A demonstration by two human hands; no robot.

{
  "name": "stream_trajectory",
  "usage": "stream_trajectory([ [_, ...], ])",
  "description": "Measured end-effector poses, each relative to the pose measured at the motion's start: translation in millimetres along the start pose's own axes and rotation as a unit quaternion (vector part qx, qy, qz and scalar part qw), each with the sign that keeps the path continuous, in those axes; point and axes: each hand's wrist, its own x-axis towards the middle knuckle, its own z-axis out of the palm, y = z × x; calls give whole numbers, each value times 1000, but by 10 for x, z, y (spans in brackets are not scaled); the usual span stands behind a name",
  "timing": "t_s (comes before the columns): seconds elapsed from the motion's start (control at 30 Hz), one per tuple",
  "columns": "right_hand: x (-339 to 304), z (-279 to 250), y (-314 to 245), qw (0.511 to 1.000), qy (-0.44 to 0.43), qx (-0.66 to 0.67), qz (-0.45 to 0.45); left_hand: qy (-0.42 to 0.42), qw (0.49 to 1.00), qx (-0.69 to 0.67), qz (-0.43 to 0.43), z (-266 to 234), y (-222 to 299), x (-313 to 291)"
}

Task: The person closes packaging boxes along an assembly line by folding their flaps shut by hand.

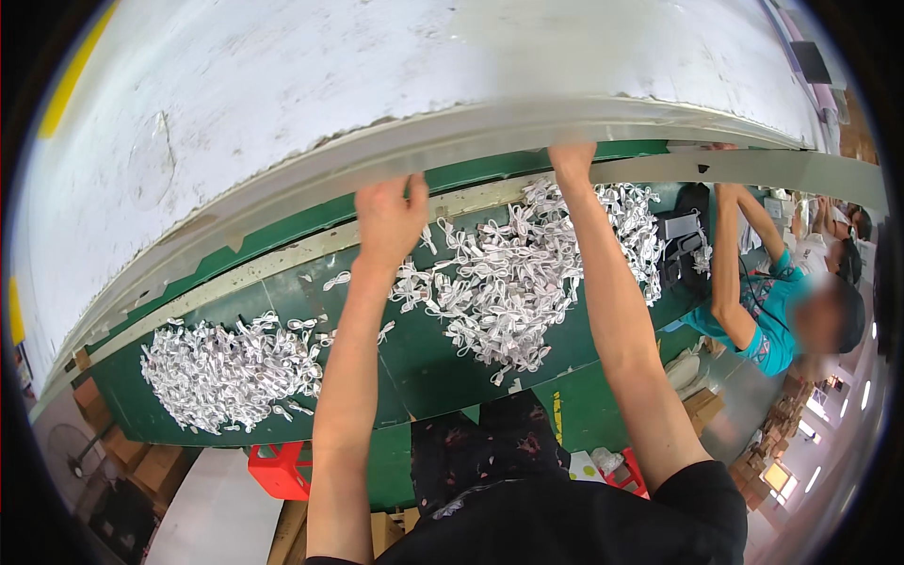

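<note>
On the green table [414, 367], both arms reach forward to its far edge, where a pale metal rail [471, 141] runs. Left hand [389, 218] lies flat, fingers together, clamped on nothing, beside a loose white tie [336, 280]. Right hand [572, 158] touches the rail — whether it grips cannot be told. Between and below the hands lies a big heap [527, 273] of ties; another heap [231, 372] sits well apart, left. A co-worker's arm [725, 264] reaches in at right.

Both my arms stretched out: left hand [391, 218] and right hand [572, 158] on the far rail [282, 202] of the green table [414, 363]. White cable bundles in two piles [231, 372] [527, 273]. Co-worker [791, 315] to my right.
</note>
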Motion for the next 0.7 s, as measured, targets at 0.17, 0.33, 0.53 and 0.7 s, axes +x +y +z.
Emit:
stream_trajectory([
  [0.17,-220,85,-144,964,-122,197,131,-69,954,-243,-164,492,138,51],
  [0.33,-583,312,-562,961,-231,152,24,-94,940,-252,-211,626,-108,10],
  [0.53,-624,119,-611,812,-378,415,159,-45,932,-256,-253,474,-169,4],
  [0.7,-649,222,-694,857,-421,280,103,-42,924,-276,-262,571,-258,27],
])
